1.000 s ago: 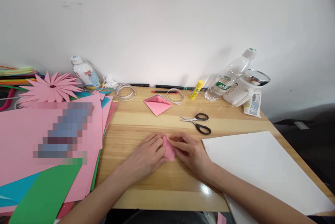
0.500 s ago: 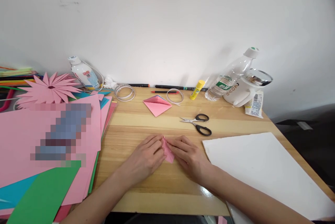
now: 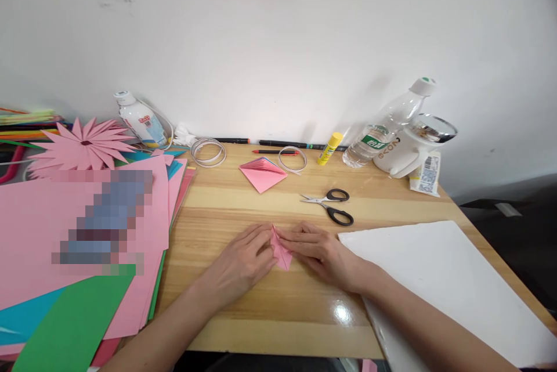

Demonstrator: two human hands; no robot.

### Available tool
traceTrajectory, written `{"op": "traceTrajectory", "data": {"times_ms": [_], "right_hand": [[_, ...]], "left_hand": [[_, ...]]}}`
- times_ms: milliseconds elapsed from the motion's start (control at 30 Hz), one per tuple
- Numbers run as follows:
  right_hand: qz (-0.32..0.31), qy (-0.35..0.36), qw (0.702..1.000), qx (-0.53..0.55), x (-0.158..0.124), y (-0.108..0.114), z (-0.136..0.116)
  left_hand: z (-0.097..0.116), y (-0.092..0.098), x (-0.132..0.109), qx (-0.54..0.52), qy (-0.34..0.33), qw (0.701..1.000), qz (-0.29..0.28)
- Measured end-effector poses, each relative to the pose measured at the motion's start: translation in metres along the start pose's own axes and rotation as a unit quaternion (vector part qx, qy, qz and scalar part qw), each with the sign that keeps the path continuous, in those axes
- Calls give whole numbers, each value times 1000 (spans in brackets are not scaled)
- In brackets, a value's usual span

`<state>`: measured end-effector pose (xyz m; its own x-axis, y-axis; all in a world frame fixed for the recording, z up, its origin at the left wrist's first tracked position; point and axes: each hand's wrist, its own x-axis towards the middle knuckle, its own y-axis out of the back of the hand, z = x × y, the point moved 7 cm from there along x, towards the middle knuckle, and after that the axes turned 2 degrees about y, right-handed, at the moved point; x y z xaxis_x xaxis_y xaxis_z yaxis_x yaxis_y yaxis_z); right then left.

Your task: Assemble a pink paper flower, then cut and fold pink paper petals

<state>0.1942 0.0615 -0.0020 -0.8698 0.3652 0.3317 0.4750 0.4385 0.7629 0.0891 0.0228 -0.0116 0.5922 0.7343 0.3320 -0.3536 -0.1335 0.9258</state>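
A small folded piece of pink paper (image 3: pixel 283 257) lies on the wooden table between my two hands, with creases showing on its lower part. My left hand (image 3: pixel 252 253) is closed on its left edge, thumb and fingertips pressed along it. From the other side, my right hand (image 3: pixel 319 250) presses its fingers on the paper's right side near the top. The fingers cover part of the paper. Beyond my hands are black-handled scissors (image 3: pixel 328 205) with slightly parted blades, and a stack of folded pink paper (image 3: pixel 262 176).
Coloured paper sheets (image 3: pixel 148 209) and a pink paper flower (image 3: pixel 85 143) cover the left side. A white board (image 3: pixel 430 279) lies on the right. Tape rolls (image 3: pixel 209 152), a glue stick (image 3: pixel 329 148), a water bottle (image 3: pixel 369 143) and a white mug (image 3: pixel 402 154) stand along the wall.
My right hand has shifted slightly right and its wrist lies a little higher. A bit more of the pink paper shows between the hands. The left hand stays almost in place.
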Motion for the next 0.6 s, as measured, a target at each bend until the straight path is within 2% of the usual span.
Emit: {"op": "traceTrajectory", "data": {"times_ms": [267,467,600], "right_hand": [[21,0,1000,-14,-3,-1,2],[-51,-43,996,-64,-1,-1,-4],[-52,-48,996,-60,0,0,-4]], "left_hand": [[1,1,1,3,-4,1000,-6],[2,5,3,-8,-6,1000,2],[2,5,3,-14,3,1000,7]]}}
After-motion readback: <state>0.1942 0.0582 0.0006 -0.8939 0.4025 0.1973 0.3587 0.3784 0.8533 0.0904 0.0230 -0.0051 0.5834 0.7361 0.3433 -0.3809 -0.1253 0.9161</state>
